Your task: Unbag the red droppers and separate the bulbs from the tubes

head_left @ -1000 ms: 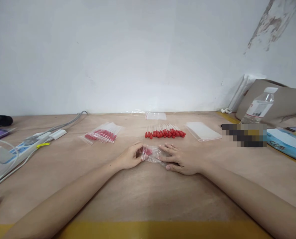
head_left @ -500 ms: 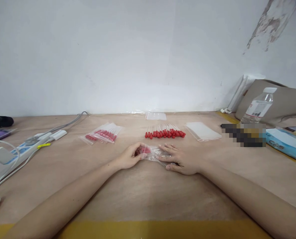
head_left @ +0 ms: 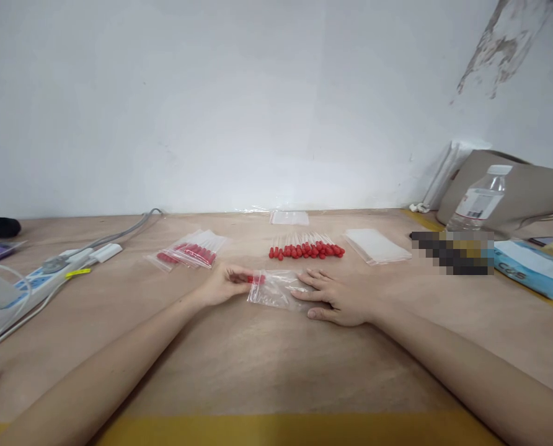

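Observation:
A small clear zip bag (head_left: 276, 291) lies on the wooden table (head_left: 276, 365) in front of me. My right hand (head_left: 339, 298) lies flat on the bag's right end, fingers stretched out, pressing it down. My left hand (head_left: 224, 282) is closed in a pinch at the bag's left mouth, where the red-tipped sticks (head_left: 256, 279) show between its fingertips and the plastic. Behind the bag lies a loose row of red-tipped sticks (head_left: 307, 249).
Filled bags of red sticks (head_left: 190, 253) lie at the left back, a stack of empty bags (head_left: 376, 246) at the right back. A power strip with cables (head_left: 48, 269) is at the left. A water bottle (head_left: 478, 198) and cardboard (head_left: 527, 186) stand at the right.
My left hand has slid left, away from my right hand, and the bag's mouth end has stretched out flatter with it. My right hand has stayed pressed on the bag.

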`<state>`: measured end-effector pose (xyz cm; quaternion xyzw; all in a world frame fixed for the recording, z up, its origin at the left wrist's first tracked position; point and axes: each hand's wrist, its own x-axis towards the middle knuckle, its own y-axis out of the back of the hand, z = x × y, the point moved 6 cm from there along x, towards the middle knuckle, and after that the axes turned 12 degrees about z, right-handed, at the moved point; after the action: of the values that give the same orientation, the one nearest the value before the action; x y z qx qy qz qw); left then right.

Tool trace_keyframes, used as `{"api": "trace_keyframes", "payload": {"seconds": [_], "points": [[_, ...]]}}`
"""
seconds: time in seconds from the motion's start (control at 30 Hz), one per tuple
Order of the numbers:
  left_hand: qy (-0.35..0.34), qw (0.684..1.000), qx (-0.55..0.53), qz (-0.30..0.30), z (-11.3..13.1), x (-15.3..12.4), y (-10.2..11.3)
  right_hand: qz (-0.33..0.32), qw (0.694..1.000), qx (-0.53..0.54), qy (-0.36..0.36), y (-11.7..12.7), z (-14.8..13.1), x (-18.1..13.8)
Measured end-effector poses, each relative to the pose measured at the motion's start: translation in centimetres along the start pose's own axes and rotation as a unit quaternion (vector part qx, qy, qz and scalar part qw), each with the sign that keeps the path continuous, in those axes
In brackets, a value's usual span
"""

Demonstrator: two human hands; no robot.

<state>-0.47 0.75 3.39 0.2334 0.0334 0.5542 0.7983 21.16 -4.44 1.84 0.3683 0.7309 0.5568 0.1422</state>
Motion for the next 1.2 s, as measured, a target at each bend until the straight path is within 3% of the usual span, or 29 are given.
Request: {"api": "trace_keyframes", "payload": {"seconds": [0.2, 0.33, 0.47, 0.57, 0.67, 0.77, 0.9, 1.0, 1.2], "points": [[-0.028, 0.998, 0.063, -0.011, 1.0, 0.2, 1.8, 0.031, 0.999, -0.029, -0.013, 0.6, 0.1, -0.1], [0.001, 0.996, 0.079, -0.027, 1.6, 0.6, 5.0, 0.116, 0.990, -0.074, -0.008, 1.5, -0.2, 0.0], [0.025, 0.992, 0.077, 0.101, 3.0, 0.6, 10.6, 0.209, 0.971, -0.114, -0.011, 1.9, 0.1, -0.1], [-0.007, 0.971, 0.081, 0.226, 3.9, 0.5, 12.6, 0.253, 0.962, -0.103, -0.014, 1.6, 0.6, -0.2], [-0.067, 0.942, 0.103, 0.312, 3.8, 1.1, 11.0, 0.280, 0.956, -0.089, 0.005, 1.1, 0.5, -0.2], [-0.128, 0.930, 0.149, 0.311, 3.0, 2.9, 6.9, 0.282, 0.955, -0.087, 0.019, 0.8, 0.2, -0.1], [-0.235, 0.879, 0.356, 0.213, 3.6, 5.9, 1.0, 0.276, 0.958, -0.080, 0.012, 0.8, 0.2, -0.1], [-0.252, 0.832, 0.481, 0.114, 4.1, 7.5, -2.2, 0.279, 0.958, -0.064, 0.010, 1.0, 0.2, -0.2], [-0.260, 0.816, 0.516, 0.028, 4.6, 8.6, -4.9, 0.278, 0.959, -0.055, 0.007, 1.1, 0.2, -0.1]]}}
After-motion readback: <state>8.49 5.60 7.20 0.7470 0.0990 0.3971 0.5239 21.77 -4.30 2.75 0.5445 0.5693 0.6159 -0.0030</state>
